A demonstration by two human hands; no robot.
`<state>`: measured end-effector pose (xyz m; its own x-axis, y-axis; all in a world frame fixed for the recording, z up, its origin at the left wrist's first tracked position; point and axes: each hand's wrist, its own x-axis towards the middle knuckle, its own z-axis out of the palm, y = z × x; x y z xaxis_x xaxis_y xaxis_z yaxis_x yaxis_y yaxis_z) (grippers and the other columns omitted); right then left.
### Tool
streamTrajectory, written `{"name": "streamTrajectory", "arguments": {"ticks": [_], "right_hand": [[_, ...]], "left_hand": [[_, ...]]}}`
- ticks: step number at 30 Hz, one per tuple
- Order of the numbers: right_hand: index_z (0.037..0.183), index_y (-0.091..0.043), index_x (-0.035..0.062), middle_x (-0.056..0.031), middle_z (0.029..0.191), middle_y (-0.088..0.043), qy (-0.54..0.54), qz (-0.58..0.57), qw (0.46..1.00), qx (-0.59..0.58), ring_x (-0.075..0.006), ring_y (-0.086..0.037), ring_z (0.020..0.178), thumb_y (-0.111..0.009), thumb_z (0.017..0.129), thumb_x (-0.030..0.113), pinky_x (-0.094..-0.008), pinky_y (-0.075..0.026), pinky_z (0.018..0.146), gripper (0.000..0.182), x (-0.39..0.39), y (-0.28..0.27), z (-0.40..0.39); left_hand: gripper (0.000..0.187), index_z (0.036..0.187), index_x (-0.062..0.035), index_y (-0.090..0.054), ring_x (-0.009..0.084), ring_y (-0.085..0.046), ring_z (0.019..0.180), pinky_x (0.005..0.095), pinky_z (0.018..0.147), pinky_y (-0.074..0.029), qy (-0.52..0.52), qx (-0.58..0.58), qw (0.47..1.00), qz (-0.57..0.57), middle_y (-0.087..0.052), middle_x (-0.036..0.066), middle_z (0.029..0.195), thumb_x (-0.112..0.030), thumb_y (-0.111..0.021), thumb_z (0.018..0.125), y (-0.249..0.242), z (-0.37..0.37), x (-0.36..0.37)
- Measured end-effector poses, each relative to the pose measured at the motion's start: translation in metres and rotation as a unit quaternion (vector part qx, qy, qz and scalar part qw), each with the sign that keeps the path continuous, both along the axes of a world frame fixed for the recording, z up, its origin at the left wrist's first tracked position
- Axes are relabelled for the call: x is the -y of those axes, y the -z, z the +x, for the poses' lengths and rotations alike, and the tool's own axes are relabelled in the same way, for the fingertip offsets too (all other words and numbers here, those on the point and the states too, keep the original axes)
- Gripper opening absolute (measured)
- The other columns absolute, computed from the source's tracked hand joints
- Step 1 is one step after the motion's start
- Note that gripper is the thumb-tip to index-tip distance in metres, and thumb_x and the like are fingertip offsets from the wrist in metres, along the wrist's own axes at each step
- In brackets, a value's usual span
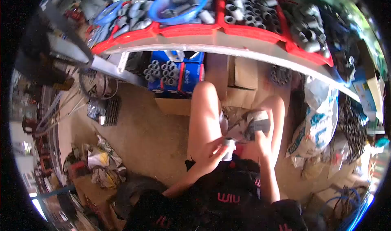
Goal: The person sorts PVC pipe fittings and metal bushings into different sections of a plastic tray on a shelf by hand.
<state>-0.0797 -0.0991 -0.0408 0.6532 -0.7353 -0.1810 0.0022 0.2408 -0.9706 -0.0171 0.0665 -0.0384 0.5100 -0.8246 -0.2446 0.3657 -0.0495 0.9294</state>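
A short grey plastic pipe fitting [229,148] stands roughly upright in my left hand [216,154], its round opening turned up and the fingers closed around it. Over my right thigh, my right hand [262,143] grips a dark grey piece with a pale tan upper end [259,123]; blur hides whether it is a brush or a folded cloth. The two hands are apart, both above my lap. Between my knees lies crumpled pale material [237,130], partly hidden by the right hand's piece.
Ahead, a shelf [183,48] carries red trays [252,32] of grey pipe fittings and a blue basin [178,21]. Below it stand blue boxes [191,78] with pipe pieces and a cardboard box [245,73]. A white sack [319,121] stands at right, a tyre [140,186] at lower left.
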Motion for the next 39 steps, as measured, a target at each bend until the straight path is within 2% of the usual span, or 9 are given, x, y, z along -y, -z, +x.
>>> {"name": "streamTrajectory", "arguments": {"ticks": [7, 15, 17, 19, 21, 26, 31, 35, 39], "right_hand": [[0.105, -0.053, 0.0046, -0.0143, 0.103, -0.051, -0.165, -0.333, 0.925, 0.083, -0.0304, -0.051, 0.101, -0.072, 0.062, 0.015, -0.0404, -0.040, 0.089, 0.048, -0.031, -0.034, 0.000], [0.093, -0.057, 0.0013, -0.0133, 0.091, -0.059, -0.102, -0.357, 0.925, 0.083, -0.0259, -0.060, 0.081, -0.068, 0.061, 0.010, -0.0327, -0.048, 0.073, 0.034, -0.019, -0.024, -0.003], [0.099, -0.053, 0.0010, -0.0119, 0.089, -0.059, -0.027, -0.105, 0.994, 0.020, -0.0198, -0.058, 0.082, -0.054, 0.061, 0.001, -0.0300, -0.046, 0.074, 0.038, -0.015, -0.021, -0.004], [0.102, -0.052, 0.0009, -0.0115, 0.090, -0.058, -0.020, -0.029, 0.990, 0.134, -0.0180, -0.056, 0.082, -0.055, 0.063, 0.003, -0.0303, -0.046, 0.075, 0.040, -0.014, -0.026, -0.011], [0.106, -0.051, 0.0025, -0.0172, 0.102, -0.052, -0.081, -0.249, 0.959, 0.107, -0.0277, -0.054, 0.095, -0.070, 0.064, 0.011, -0.0359, -0.043, 0.083, 0.047, -0.015, -0.021, -0.019], [0.105, -0.055, 0.0066, -0.0171, 0.110, -0.049, -0.075, -0.380, 0.921, 0.041, -0.0334, -0.053, 0.098, -0.076, 0.056, 0.016, -0.0389, -0.045, 0.080, 0.054, -0.029, -0.029, -0.021], [0.095, -0.056, 0.0028, -0.0138, 0.090, -0.058, -0.031, -0.357, 0.932, 0.048, -0.0292, -0.059, 0.081, -0.068, 0.055, 0.004, -0.0358, -0.048, 0.073, 0.042, -0.027, -0.014, -0.009], [0.098, -0.050, 0.0032, -0.0072, 0.088, -0.056, 0.063, -0.012, 0.998, 0.013, -0.0128, -0.053, 0.081, -0.055, 0.068, -0.003, -0.0253, -0.043, 0.075, 0.030, -0.024, -0.022, -0.002], [0.097, -0.050, 0.0045, -0.0146, 0.098, -0.054, -0.040, -0.266, 0.955, 0.125, -0.0245, -0.055, 0.089, -0.066, 0.067, 0.005, -0.0347, -0.044, 0.079, 0.034, -0.030, -0.015, -0.015]], "left_hand": [[0.041, 0.124, -0.0041, -0.036, 0.0143, -0.053, 0.095, 0.0265, 0.079, -0.043, -0.151, -0.133, 0.975, -0.094, -0.052, 0.011, 0.102, -0.026, -0.040, 0.090, -0.013, -0.002, 0.021], [0.041, 0.110, -0.0046, -0.033, 0.0132, -0.051, 0.074, 0.0257, 0.069, -0.041, -0.066, -0.068, 0.993, -0.064, -0.048, 0.006, 0.087, -0.042, -0.036, 0.091, -0.010, -0.001, 0.022], [0.034, 0.103, -0.0058, -0.035, 0.0145, -0.050, 0.061, 0.0270, 0.055, -0.041, 0.102, -0.252, 0.947, -0.169, -0.051, 0.006, 0.082, -0.037, -0.038, 0.091, -0.008, 0.009, 0.017], [0.026, 0.099, -0.0071, -0.039, 0.0136, -0.048, 0.051, 0.0278, 0.046, -0.039, 0.044, -0.300, 0.940, -0.159, -0.053, 0.007, 0.078, -0.032, -0.039, 0.091, -0.013, 0.009, 0.022], [0.024, 0.099, -0.0070, -0.040, 0.0127, -0.048, 0.052, 0.0276, 0.047, -0.040, -0.017, -0.324, 0.940, -0.108, -0.054, 0.006, 0.082, -0.030, -0.039, 0.092, -0.009, 0.011, 0.021], [0.025, 0.105, 0.0004, -0.052, 0.0082, -0.053, 0.092, 0.0227, 0.081, -0.042, -0.107, -0.243, 0.964, -0.026, -0.056, 0.003, 0.096, -0.021, -0.041, 0.095, -0.008, 0.001, 0.028], [0.034, 0.091, -0.0008, -0.059, 0.0045, -0.049, 0.056, 0.0199, 0.047, -0.041, -0.106, -0.030, 0.993, 0.041, -0.054, -0.001, 0.067, -0.030, -0.042, 0.095, -0.005, -0.001, 0.029], [0.023, 0.092, -0.0054, -0.050, 0.0052, -0.045, 0.044, 0.0186, 0.036, -0.033, -0.080, -0.142, 0.987, -0.004, -0.055, 0.001, 0.066, -0.028, -0.049, 0.091, -0.032, 0.004, 0.037], [0.021, 0.095, -0.0086, -0.046, 0.0035, -0.045, 0.047, 0.0181, 0.036, -0.030, -0.133, -0.248, 0.955, -0.097, -0.054, 0.001, 0.068, -0.028, -0.052, 0.090, -0.029, 0.013, 0.041]]}}
